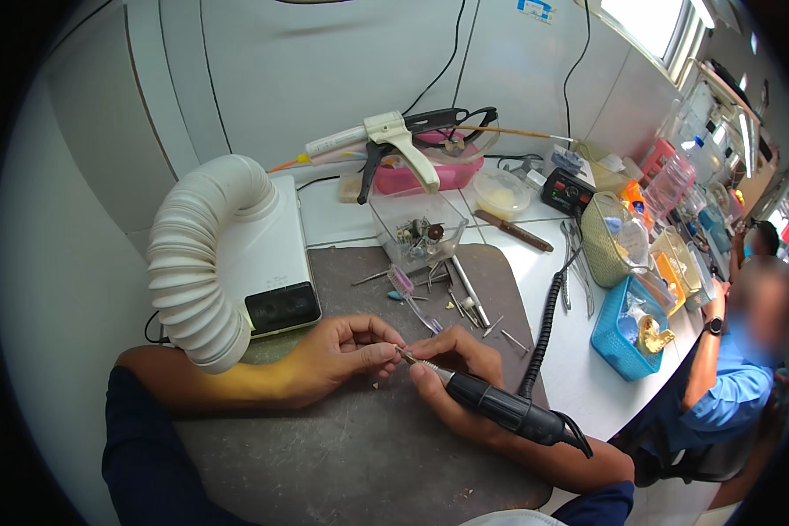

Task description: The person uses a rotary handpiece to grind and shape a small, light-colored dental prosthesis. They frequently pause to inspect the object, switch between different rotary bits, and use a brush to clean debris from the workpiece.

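Over the grey work mat (pixel 324 456), my two hands meet close together. My right hand (pixel 465 364) is closed around a black rotary handpiece (pixel 504 408), whose metal tip points left toward the other hand. A coiled black cord (pixel 542 337) runs from the handpiece up to the right. My left hand (pixel 355 355) pinches its thumb and fingers together at the handpiece's tip; what they hold is too small to make out. Just beyond my fingers lie a clear pink-handled toothbrush (pixel 401 282) and several thin metal burs (pixel 515 340).
A white ribbed hose (pixel 193 263) arches from a white box (pixel 276 237) on the left. Behind stand a clear bin of small tools (pixel 416 232), a dispensing gun (pixel 394 145) and a brown-handled knife (pixel 522 232). A blue basket (pixel 618 351) stands right, near a seated person (pixel 728 386).
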The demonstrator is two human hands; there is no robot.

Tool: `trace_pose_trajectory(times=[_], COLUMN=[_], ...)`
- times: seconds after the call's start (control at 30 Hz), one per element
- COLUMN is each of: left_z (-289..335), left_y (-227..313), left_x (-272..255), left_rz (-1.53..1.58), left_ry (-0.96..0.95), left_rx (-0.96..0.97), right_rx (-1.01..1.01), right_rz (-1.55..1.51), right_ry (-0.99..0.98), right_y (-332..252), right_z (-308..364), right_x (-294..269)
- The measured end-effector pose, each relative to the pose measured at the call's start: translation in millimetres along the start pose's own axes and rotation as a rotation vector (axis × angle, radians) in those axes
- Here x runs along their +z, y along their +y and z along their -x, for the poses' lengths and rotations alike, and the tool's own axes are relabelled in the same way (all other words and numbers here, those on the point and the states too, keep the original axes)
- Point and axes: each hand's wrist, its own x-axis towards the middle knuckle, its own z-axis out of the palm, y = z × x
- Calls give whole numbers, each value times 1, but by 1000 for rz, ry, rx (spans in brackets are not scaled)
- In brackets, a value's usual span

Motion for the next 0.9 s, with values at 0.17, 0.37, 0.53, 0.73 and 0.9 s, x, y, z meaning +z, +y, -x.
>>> trace_pose_trajectory(times=[0.17,0.37,0.53,0.73,0.9], left_z=[3,-1,2,3,0], left_y=[0,-2,-2,-1,1], left_x=[-1,0,-1,-1,3], left_rz=[-23,7,6,43,32], left_ry=[24,7,30,26,46], left_rx=[-1,22,19,-5,-21], right_rx=[-14,-21,11,-20,24], right_rz=[22,29,15,10,19], right_ry=[-36,-18,-13,-30,-8], right_y=[-7,-2,-6,-1,-6], right_z=[-5,-3,-4,-3,-4], right_x=[4,0,5,2,1])
